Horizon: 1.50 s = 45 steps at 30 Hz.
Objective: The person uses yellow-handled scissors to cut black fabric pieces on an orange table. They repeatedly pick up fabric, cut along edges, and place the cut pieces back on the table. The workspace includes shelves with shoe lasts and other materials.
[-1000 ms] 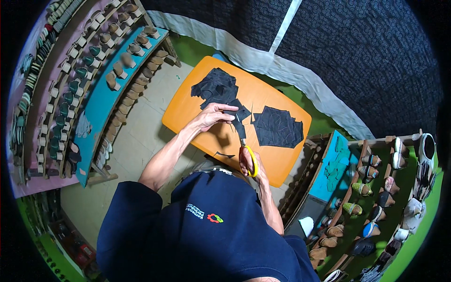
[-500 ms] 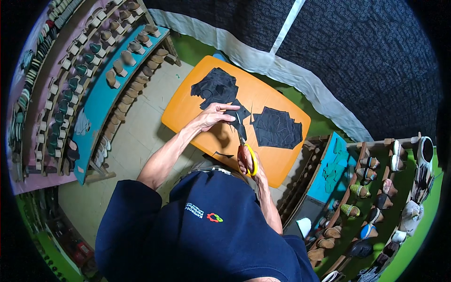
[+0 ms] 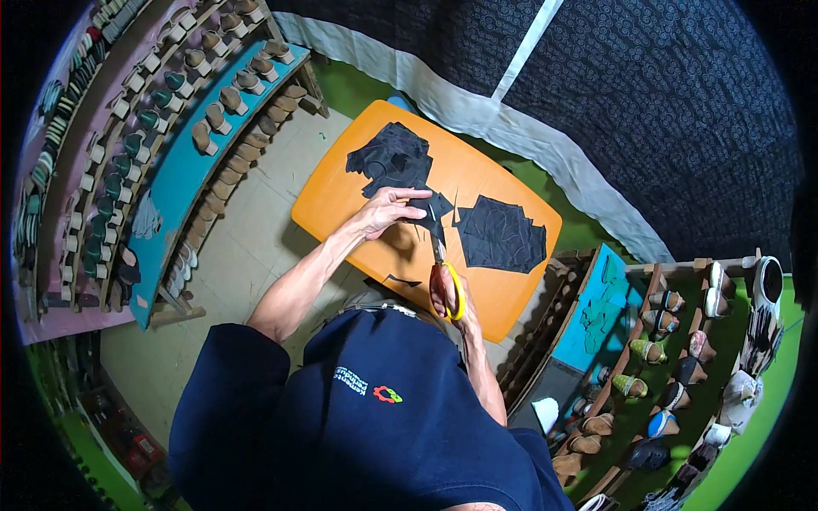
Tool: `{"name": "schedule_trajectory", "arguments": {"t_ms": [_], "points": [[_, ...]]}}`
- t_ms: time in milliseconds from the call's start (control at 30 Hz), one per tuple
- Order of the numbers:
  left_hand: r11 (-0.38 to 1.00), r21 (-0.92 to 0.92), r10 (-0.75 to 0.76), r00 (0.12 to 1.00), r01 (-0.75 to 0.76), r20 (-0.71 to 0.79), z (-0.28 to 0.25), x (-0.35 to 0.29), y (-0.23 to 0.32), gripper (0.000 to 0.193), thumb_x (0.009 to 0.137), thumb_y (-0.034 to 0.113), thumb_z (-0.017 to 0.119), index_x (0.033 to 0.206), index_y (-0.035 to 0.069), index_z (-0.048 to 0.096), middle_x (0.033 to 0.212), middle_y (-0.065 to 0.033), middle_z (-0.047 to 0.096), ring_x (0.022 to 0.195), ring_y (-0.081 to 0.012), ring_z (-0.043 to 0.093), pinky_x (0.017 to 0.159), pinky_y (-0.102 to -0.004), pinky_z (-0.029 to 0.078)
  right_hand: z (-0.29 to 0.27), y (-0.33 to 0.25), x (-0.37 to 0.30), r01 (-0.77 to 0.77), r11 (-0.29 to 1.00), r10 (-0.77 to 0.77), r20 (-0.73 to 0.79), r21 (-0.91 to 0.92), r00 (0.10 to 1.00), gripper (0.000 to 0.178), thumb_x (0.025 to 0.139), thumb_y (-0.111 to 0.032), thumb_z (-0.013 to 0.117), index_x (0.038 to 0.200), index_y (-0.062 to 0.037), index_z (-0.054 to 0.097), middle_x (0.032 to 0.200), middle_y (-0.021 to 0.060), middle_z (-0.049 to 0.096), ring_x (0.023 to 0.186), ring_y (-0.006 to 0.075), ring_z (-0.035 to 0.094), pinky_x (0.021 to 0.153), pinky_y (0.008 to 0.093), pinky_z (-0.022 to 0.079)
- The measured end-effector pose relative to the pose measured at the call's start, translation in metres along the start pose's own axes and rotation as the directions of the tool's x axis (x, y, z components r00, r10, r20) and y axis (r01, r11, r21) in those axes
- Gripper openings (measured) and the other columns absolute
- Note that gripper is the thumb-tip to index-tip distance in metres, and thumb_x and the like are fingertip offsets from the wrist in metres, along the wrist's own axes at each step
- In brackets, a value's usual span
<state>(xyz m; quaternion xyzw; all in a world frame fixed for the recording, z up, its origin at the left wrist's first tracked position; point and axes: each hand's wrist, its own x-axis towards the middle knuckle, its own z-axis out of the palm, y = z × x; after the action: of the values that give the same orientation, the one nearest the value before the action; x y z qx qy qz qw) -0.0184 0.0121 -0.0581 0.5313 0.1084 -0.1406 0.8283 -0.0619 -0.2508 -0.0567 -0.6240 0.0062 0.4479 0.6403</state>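
Note:
My right hand grips the scissors by their yellow handles, near the front edge of the orange table. Their blades point away from me into a small piece of black fabric. That piece is pinched between the thumb and fingers of my left hand, held just above the tabletop. Beyond my left hand lies a crumpled pile of black fabric. To the right of the blades a larger stack of black fabric rests flat.
A narrow black scrap lies by the table's near edge. On the left stand shelves with rows of shoes. At the right is another shoe rack, beside a blue surface with green scraps. A dark patterned curtain hangs behind.
The scissor blades have closed further on the small black piece. My left hand stays almost where it was, and the view has shifted slightly.

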Motion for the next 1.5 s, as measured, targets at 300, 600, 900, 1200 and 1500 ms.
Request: {"name": "schedule_trajectory", "arguments": {"t_ms": [300,600,900,1200,1500], "points": [[1.0,-0.025,0.0,1.0,0.0,0.011,0.0,-0.002,-0.001,0.057,0.084,-0.004,0.073,0.138,0.001,0.057,0.119,-0.0101,0.071,0.101,-0.0137,0.069,0.097,-0.0265,0.052,0.005,-0.003,-0.003,0.017,1.0,-0.017,-0.021,-0.019,1.0,0.054,0.098,-0.06,0.053,0.076,-0.0104,0.05,0.054,-0.0034,0.041,0.041,0.008,0.039,0.038,0.0258,0.034],[0.999,-0.035,0.028,0.999,-0.029,-0.024,0.01,-0.005,0.002,0.065,0.084,-0.004,0.073,0.145,0.001,0.049,0.113,-0.0095,0.072,0.098,-0.0135,0.07,0.095,-0.0264,0.053,0.008,0.001,0.0,0.009,1.0,-0.01,-0.072,-0.007,0.997,0.053,0.099,-0.058,0.053,0.075,-0.0112,0.05,0.053,-0.003,0.042,0.04,0.008,0.039,0.037,0.0258,0.034],[0.996,-0.042,0.074,0.994,-0.078,-0.086,0.009,-0.003,-0.005,0.061,0.084,-0.004,0.073,0.141,0.0,0.053,0.115,-0.0095,0.071,0.098,-0.0124,0.069,0.095,-0.0256,0.053,0.011,-0.002,-0.005,0.046,0.999,-0.046,-0.055,-0.011,0.997,0.05,0.1,-0.054,0.054,0.075,-0.0112,0.05,0.054,-0.0017,0.043,0.042,0.0088,0.041,0.038,0.026,0.035],[0.997,-0.028,0.071,0.996,-0.072,-0.051,0.009,-0.004,-0.01,0.066,0.081,-0.005,0.075,0.143,0.002,0.052,0.118,-0.008,0.07,0.101,-0.013,0.068,0.096,-0.0264,0.052,0.01,0.004,0.006,0.011,1.0,-0.011,-0.043,-0.001,0.999,0.056,0.098,-0.063,0.05,0.077,-0.0105,0.049,0.056,-0.0011,0.043,0.043,0.0102,0.041,0.04,0.0281,0.036],[0.992,-0.031,0.122,0.987,-0.126,-0.104,0.017,-0.008,-0.017,0.068,0.083,-0.003,0.075,0.145,0.003,0.049,0.113,-0.0079,0.071,0.095,-0.0105,0.069,0.09,-0.024,0.054,0.014,-0.001,0.002,0.026,0.999,-0.028,-0.102,-0.029,0.994,0.056,0.099,-0.06,0.051,0.073,-0.0113,0.048,0.054,-0.0019,0.041,0.042,0.0092,0.04,0.039,0.0276,0.034]]}}
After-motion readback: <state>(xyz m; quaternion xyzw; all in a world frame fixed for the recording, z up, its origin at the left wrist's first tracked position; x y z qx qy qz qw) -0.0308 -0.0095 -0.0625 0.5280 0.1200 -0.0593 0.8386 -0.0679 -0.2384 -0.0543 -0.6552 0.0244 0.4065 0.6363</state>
